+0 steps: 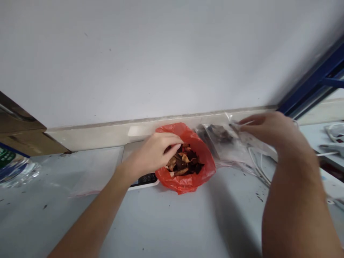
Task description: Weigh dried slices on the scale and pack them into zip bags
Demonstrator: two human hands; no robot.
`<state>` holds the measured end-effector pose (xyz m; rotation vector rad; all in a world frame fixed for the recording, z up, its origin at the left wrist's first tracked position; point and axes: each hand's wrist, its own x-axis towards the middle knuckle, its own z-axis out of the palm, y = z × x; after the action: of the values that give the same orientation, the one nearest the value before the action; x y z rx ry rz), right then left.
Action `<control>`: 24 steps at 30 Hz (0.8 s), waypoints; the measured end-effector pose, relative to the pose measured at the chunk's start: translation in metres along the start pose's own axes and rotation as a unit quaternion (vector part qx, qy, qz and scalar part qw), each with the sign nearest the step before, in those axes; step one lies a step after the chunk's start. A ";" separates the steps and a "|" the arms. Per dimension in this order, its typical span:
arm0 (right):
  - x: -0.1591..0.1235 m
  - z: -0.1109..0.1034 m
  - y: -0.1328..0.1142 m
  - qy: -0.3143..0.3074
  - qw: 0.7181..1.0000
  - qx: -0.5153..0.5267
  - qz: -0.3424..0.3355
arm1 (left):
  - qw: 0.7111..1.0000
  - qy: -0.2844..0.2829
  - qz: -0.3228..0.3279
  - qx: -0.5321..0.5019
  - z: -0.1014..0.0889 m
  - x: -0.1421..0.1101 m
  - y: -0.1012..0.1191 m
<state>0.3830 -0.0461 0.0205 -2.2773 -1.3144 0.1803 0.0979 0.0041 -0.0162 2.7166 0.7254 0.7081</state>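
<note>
An open red plastic bag (206,152) stands in the middle, holding dried brown pieces (185,161) that look like peel or bark. My left hand (158,148) reaches over the bag's left side, fingers curled and thumb drawn in above the pieces; whatever lies between the fingertips is hidden. Farther right, my right hand (266,127) is slightly blurred, its fingers pinched at the upper edge of a clear plastic bag (231,150) with dark contents. Partly under my left hand and beside the red bag is a kitchen scale (145,181) with black buttons.
Flat clear bags (96,168) lie left of the scale. A plastic bottle (16,168) and a cardboard box (24,132) are at the far left. White cables (259,165) run along the right, near a blue frame (311,79). A wall (161,64) backs the table.
</note>
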 end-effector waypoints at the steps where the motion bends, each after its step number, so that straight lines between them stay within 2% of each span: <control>1: -0.005 -0.004 -0.007 0.009 0.999 0.032 0.008 | 0.999 0.041 -0.001 -0.013 -0.003 0.000 0.001; 2: -0.009 -0.006 -0.014 0.003 0.997 0.072 0.002 | 0.996 0.089 -0.006 -0.025 -0.005 0.000 0.003; 4: -0.017 -0.008 -0.029 -0.062 0.979 0.188 -0.043 | 0.981 0.180 -0.028 -0.058 -0.009 0.001 0.005; 6: -0.024 -0.004 -0.044 -0.159 0.935 0.299 -0.105 | 0.965 0.226 -0.053 -0.124 -0.013 0.001 0.006; 7: -0.026 0.000 -0.051 -0.214 0.906 0.342 -0.132 | 0.958 0.226 -0.062 -0.166 -0.015 0.000 0.007; 10: -0.033 0.013 -0.068 -0.365 0.811 0.424 -0.173 | 0.942 0.178 -0.071 -0.276 -0.020 -0.001 0.009; 12: -0.035 0.023 -0.076 -0.411 0.766 0.467 -0.164 | 0.931 0.165 -0.089 -0.312 -0.025 -0.002 0.009; 13: -0.035 0.027 -0.079 -0.412 0.756 0.485 -0.155 | 0.926 0.175 -0.102 -0.318 -0.027 -0.003 0.007; 16: -0.030 0.039 -0.079 -0.400 0.756 0.501 -0.132 | 0.917 0.238 -0.150 -0.284 -0.036 -0.006 -0.001; 19: -0.024 0.047 -0.075 -0.422 0.772 0.450 -0.150 | 0.910 0.281 -0.206 -0.225 -0.045 -0.012 -0.015; 24: -0.025 0.053 -0.081 -0.441 0.811 0.321 -0.214 | 0.905 0.258 -0.308 -0.142 -0.052 -0.026 -0.036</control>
<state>0.2884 -0.0148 0.0105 -1.2521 -1.7753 1.4094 0.0367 0.0265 0.0051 1.8640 1.3801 1.2450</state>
